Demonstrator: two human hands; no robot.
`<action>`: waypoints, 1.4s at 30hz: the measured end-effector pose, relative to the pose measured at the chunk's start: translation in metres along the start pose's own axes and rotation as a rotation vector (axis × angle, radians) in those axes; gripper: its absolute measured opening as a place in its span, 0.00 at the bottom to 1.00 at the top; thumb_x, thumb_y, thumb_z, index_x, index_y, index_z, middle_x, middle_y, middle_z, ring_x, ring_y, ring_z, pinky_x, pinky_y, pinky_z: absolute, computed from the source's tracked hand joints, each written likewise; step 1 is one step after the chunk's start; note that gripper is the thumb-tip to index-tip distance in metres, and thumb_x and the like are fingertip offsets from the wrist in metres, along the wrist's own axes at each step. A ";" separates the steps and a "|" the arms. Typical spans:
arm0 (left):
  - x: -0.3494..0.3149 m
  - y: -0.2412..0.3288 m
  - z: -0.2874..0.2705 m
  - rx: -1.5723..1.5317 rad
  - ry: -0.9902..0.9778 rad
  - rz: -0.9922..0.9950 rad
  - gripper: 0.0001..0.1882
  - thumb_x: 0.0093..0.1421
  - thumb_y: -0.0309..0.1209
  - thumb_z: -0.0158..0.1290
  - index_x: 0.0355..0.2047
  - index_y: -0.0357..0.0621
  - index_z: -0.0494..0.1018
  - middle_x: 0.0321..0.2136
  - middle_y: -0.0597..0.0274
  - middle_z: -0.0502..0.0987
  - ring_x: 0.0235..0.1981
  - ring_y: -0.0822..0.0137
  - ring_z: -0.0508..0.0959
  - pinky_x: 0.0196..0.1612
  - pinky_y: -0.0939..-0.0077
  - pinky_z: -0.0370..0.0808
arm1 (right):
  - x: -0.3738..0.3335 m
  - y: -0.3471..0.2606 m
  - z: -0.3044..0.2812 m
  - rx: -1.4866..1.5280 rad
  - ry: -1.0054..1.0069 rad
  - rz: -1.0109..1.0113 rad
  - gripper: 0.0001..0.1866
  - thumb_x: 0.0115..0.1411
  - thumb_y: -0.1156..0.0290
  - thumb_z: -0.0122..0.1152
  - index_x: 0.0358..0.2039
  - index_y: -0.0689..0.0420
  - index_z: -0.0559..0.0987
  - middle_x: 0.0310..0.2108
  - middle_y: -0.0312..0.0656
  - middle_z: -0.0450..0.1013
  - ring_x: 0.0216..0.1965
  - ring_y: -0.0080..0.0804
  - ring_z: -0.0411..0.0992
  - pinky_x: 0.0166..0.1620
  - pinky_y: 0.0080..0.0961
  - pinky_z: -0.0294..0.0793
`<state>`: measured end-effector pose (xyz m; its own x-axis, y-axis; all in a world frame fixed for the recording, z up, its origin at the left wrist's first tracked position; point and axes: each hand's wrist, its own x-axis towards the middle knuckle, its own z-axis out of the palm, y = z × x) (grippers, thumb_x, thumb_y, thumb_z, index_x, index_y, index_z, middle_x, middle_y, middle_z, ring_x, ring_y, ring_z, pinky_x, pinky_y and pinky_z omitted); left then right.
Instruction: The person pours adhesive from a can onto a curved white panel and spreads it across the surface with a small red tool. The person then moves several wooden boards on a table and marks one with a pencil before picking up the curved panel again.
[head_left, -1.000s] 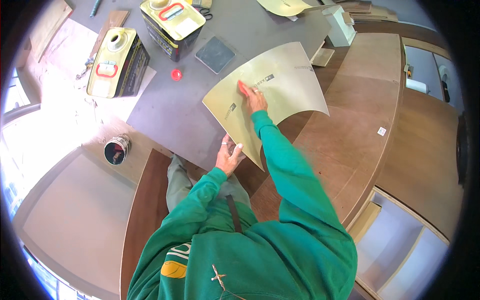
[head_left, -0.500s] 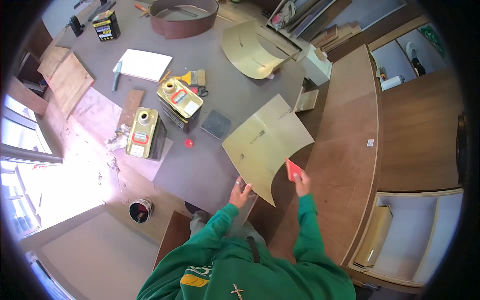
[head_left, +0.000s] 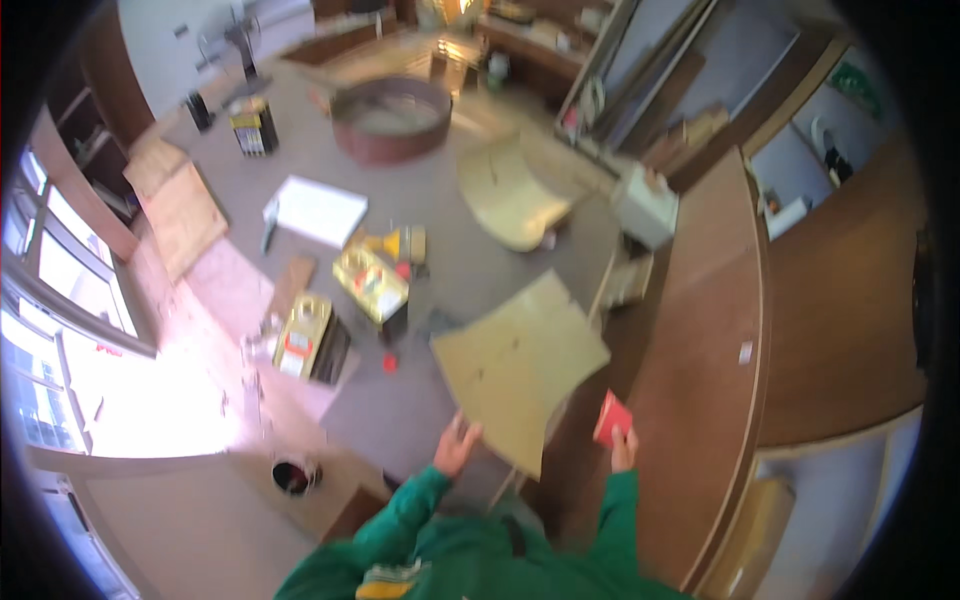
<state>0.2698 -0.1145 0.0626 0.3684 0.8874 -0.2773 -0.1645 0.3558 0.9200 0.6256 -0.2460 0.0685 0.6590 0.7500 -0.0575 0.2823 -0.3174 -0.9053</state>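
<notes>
My left hand (head_left: 456, 450) is closed at the near-left edge of a tan flexible sheet (head_left: 505, 375), apparently pinching it; blur hides the fingertips. The sheet has a concave cut along its near-right side and lies at the table's right edge, its near corner jutting past it. In my right hand (head_left: 624, 452) is a flat red scraper (head_left: 610, 418), held between thumb and fingers, to the right of the sheet and apart from it. A dark square box (head_left: 437, 323) is partly covered by the sheet's left corner.
On the grey table (head_left: 400, 430) stand two gold-topped cans, the nearer (head_left: 305, 340) and the farther (head_left: 370, 285), with a red cap (head_left: 390, 364) close by. Beyond are a yellow-handled brush (head_left: 405, 243), a white board (head_left: 318, 211), a curved tan sheet (head_left: 510, 205) and a brown ring (head_left: 392, 125). A brown panel (head_left: 680, 380) runs along the right.
The view has tilted up, so the scene sits lower and is blurred. Against the cans, the sheet has shifted left onto the dark box. The scraper has moved away from the sheet.
</notes>
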 end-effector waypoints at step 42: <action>0.285 0.137 0.094 -0.604 0.521 0.757 0.20 0.66 0.37 0.48 0.55 0.45 0.60 0.47 0.56 0.72 0.45 0.58 0.76 0.49 0.59 0.78 | 0.222 0.084 -0.044 0.337 -0.239 0.056 0.20 0.65 0.66 0.53 0.53 0.65 0.73 0.45 0.39 0.75 0.45 0.24 0.71 0.50 0.22 0.69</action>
<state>0.4386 0.1599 0.1356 -0.4250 0.9009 0.0876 -0.6580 -0.3740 0.6536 0.8262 -0.1318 -0.0023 0.4748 0.8634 -0.1705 -0.0192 -0.1836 -0.9828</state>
